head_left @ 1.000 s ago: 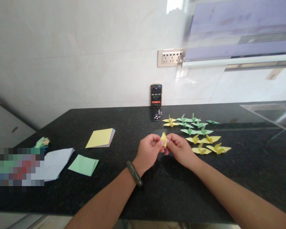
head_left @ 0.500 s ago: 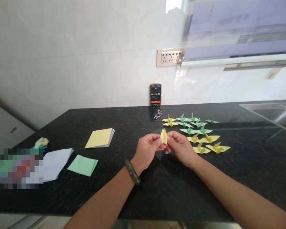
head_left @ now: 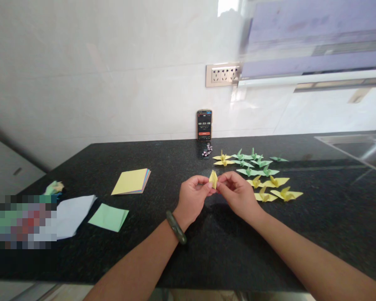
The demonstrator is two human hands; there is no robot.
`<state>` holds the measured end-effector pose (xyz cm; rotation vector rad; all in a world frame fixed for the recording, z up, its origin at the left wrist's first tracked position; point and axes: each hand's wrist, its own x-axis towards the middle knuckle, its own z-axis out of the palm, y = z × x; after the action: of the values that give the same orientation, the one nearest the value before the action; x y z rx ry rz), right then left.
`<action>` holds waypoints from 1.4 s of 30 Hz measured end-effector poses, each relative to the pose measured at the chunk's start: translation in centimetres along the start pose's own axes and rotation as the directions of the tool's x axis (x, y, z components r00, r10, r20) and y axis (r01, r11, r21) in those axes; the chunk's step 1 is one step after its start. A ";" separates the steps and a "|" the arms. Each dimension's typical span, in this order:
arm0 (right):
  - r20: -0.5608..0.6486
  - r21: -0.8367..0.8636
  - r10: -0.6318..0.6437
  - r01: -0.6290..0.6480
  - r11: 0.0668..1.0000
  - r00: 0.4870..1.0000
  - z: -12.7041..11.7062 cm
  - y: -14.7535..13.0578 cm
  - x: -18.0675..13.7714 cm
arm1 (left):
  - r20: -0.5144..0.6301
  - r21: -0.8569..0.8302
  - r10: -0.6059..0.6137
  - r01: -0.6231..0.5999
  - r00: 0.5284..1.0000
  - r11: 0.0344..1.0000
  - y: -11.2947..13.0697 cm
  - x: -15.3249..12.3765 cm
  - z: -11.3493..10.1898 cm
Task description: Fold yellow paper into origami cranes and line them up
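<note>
A small folded piece of yellow origami paper (head_left: 213,179) is held upright over the counter, its pointed end up. My left hand (head_left: 192,198) pinches it from the left between thumb and fingers. From the right, the thumb and fingers of my right hand (head_left: 238,192) close on its other edge. Just right of my right hand stand several yellow paper cranes (head_left: 286,194), with several green paper cranes (head_left: 266,171) behind them. Two more yellow cranes (head_left: 223,158) sit at the back, beyond my fingertips.
Left on the black counter (head_left: 138,234) lie a stack of coloured paper (head_left: 130,182), a folded green sheet (head_left: 109,217) and white paper (head_left: 75,217). A phone (head_left: 204,125) leans on the wall behind a small beaded item (head_left: 207,150). A sink (head_left: 360,150) is set in at the right.
The folded yellow paper has turned slightly and shifted a little left between my fingers. My right hand has moved slightly left with it. Everything on the counter stays put.
</note>
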<state>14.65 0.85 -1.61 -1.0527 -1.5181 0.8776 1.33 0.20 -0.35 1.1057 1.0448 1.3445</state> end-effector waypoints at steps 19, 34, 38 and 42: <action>0.044 -0.200 -0.113 0.120 0.972 0.993 0.0 -0.7 -0.1 | 0.064 0.361 0.301 -0.303 0.951 0.882 -1.0 -0.1 -0.6; -0.003 -0.237 -0.037 0.036 0.971 0.999 0.4 0.1 -0.3 | 0.064 0.541 0.379 -0.352 0.923 0.764 -1.1 -0.1 -0.7; -0.006 -0.337 -0.096 0.089 0.937 0.995 0.4 -0.7 -0.3 | 0.095 0.567 0.399 -0.379 0.912 0.731 -0.9 0.0 -1.0; 0.005 -0.420 -0.106 0.098 0.902 0.994 0.4 -1.2 -0.1 | 0.148 0.645 0.455 -0.434 0.878 0.629 -0.8 -0.1 -0.9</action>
<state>14.06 0.29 -0.61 -1.2694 -1.7762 0.4716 0.60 0.16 -1.26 2.0015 1.3853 1.3936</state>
